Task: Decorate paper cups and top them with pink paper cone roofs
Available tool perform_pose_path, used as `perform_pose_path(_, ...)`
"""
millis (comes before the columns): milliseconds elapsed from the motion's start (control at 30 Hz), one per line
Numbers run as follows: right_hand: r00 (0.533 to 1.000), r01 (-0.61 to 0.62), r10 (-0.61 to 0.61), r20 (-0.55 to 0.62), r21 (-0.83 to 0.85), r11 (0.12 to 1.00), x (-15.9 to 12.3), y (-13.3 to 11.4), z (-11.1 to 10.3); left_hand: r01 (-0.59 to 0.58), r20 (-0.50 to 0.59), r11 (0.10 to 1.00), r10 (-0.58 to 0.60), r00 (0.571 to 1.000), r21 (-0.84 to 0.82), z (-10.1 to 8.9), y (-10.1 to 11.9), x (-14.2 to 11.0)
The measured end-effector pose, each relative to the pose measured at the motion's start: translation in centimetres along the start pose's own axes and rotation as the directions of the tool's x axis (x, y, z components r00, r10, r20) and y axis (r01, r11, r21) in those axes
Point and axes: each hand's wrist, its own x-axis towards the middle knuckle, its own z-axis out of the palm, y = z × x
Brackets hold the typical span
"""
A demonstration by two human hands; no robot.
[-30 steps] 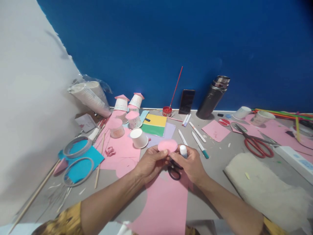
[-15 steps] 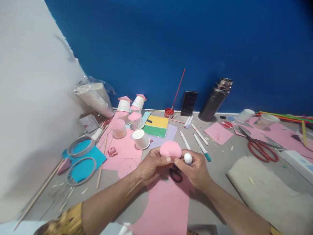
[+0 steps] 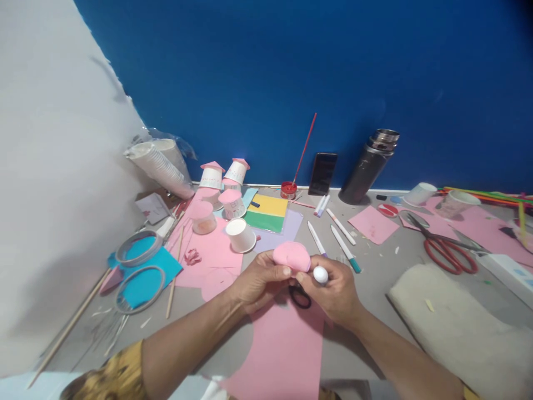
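My left hand [image 3: 260,283] pinches a small curved piece of pink paper [image 3: 291,255] between thumb and fingers, above the middle of the table. My right hand [image 3: 333,286] closes on the paper's right lower edge. Tucked in that same hand is a white round-ended tube [image 3: 320,275], its kind unclear. Below the hands, the dark handle of a pair of scissors [image 3: 300,298] shows; the rest is covered. A large pink sheet [image 3: 287,350] with a curved cutout lies under them. Ahead stands a plain white paper cup [image 3: 240,234].
Several paper cups with pink tops [image 3: 212,176] stand at the back left. Markers [image 3: 345,249] lie right of centre. A black flask [image 3: 368,166] and a phone [image 3: 323,173] lean by the blue wall. Red-handled scissors [image 3: 449,253] and a beige cloth [image 3: 449,311] are at right.
The pink paper has tilted a little, and a curved line on its face shows more plainly. Both hands keep nearly the same place and grip. The view has shifted slightly.
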Motion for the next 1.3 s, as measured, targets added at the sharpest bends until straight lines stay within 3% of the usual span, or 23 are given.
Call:
perform_pose_path(133,0.992,-0.128,0.127,0.018,0.106,0.986,0.0,0.4,-0.1,0.001,-0.002,1.000,-0.001,1.000,0.015,-0.1,-0.1,0.0)
perform_pose_path(267,0.932,-0.361,0.347,0.108,0.390,0.847,0.4,1.3,-0.2,0.010,0.030,0.997,-0.012,0.999,0.073,-0.2,-0.2,0.2)
perform_pose_path(400,0.902,-0.408,0.403,0.154,0.605,0.683,1.2,1.8,-0.1,0.003,0.027,0.996,-0.006,1.000,0.089,-0.3,-0.3,0.4)
perform_pose_path(533,0.889,-0.424,0.424,0.170,0.655,0.625,1.7,1.7,0.0,-0.015,0.003,0.997,0.015,1.000,0.076,-0.2,-0.2,0.4)
perform_pose_path(633,0.900,-0.416,0.404,0.166,0.609,0.676,1.4,1.9,0.0,-0.011,-0.003,0.998,0.012,1.000,0.065,-0.2,-0.3,0.3)
perform_pose_path(767,0.921,-0.385,0.368,0.125,0.418,0.823,0.6,1.9,0.1,-0.029,-0.076,0.998,0.033,0.997,0.063,-0.3,-0.8,0.3)
perform_pose_path(900,0.944,-0.330,0.318,0.087,0.248,0.911,0.4,1.1,0.1,-0.075,-0.121,0.992,0.087,0.989,0.097,-0.2,-1.0,0.3)
perform_pose_path(1133,0.955,-0.295,0.295,0.025,0.171,0.940,0.8,0.1,0.2,-0.061,-0.182,0.995,0.074,0.980,0.078,0.3,-0.7,0.5)
perform_pose_path(1300,0.951,-0.307,0.304,0.052,0.231,0.923,0.7,0.1,0.3,-0.011,-0.186,0.999,0.019,0.982,0.043,0.5,-0.6,0.4)
